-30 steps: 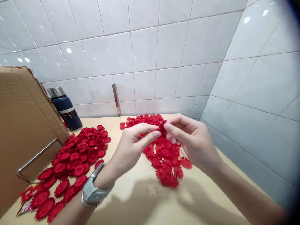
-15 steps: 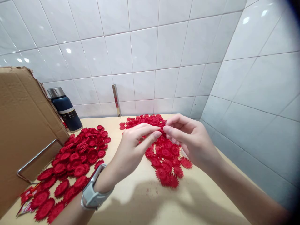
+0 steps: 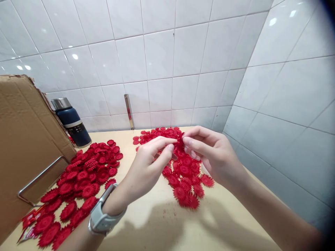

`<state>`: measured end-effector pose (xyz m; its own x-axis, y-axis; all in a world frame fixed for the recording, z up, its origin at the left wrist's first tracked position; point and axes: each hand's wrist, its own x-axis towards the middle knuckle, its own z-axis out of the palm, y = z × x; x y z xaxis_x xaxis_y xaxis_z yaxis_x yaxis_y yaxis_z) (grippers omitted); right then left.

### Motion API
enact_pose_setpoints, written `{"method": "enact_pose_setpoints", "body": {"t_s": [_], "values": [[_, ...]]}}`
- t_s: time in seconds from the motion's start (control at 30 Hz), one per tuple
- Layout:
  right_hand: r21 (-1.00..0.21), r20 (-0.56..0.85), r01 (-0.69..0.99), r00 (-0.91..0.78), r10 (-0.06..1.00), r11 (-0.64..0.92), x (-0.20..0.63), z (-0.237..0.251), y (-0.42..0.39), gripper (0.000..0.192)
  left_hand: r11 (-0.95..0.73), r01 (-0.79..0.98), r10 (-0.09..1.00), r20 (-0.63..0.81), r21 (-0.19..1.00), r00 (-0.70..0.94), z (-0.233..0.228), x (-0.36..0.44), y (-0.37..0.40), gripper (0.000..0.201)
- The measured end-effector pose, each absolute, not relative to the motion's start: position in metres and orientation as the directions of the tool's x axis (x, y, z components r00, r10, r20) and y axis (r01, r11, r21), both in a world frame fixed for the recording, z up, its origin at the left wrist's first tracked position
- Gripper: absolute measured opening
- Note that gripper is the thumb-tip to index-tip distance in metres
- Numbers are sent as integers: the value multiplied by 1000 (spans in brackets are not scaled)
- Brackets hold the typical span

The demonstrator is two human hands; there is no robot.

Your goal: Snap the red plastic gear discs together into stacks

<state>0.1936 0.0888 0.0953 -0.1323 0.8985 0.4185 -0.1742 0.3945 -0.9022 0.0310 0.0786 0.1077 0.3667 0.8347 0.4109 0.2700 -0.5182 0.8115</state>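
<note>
Both hands pinch one red flower piece above the nearer pile.

The left hand (image 3: 148, 162) and right hand (image 3: 211, 157) meet fingertip to fingertip, fingers narrow, holding a small red flower piece (image 3: 180, 143) just over the right-hand pile (image 3: 184, 174) on the desk (image 3: 162, 223). It looks like a separating or fitting step; a steady pinch matters next. A second pile (image 3: 83, 177) lies left of that pile.

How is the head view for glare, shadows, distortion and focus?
Head view: lamp glare spots on the wall tiles; soft shadows of the arms on the table; tile lines bow from lens distortion; dark vignette in the right corners; hands and red flower pieces look sharp.
</note>
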Motion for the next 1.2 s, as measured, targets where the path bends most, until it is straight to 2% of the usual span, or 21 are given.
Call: {"method": "enact_pose_setpoints", "body": {"t_s": [0.27,0.47,0.6,0.67,0.77,0.93,1.1,1.2], "values": [[-886,451,-193,-158,878,421,193,95,88,4,-400,114,868,336,909,365,109,30,82,24],[-867,477,-135,45,878,479,192,96,88,13,-348,27,876,315,937,365,108,31,81,21],[-901,422,-163,-113,900,402,197,99,88,6,-339,74,876,287,938,387,110,32,80,20],[-895,440,-148,-135,888,421,198,101,87,3,-350,83,882,298,933,365,110,32,80,22],[-873,488,-76,-116,865,482,199,104,85,2,-361,42,884,328,932,332,111,32,80,27],[-858,511,-13,-124,851,513,195,105,82,3,-320,33,884,285,947,371,112,31,81,19],[-705,686,270,29,727,655,192,100,81,10,-338,49,887,301,940,349,111,32,80,19],[-671,703,339,7,712,659,191,99,78,12,-396,81,886,358,915,294,110,33,80,18]]}}
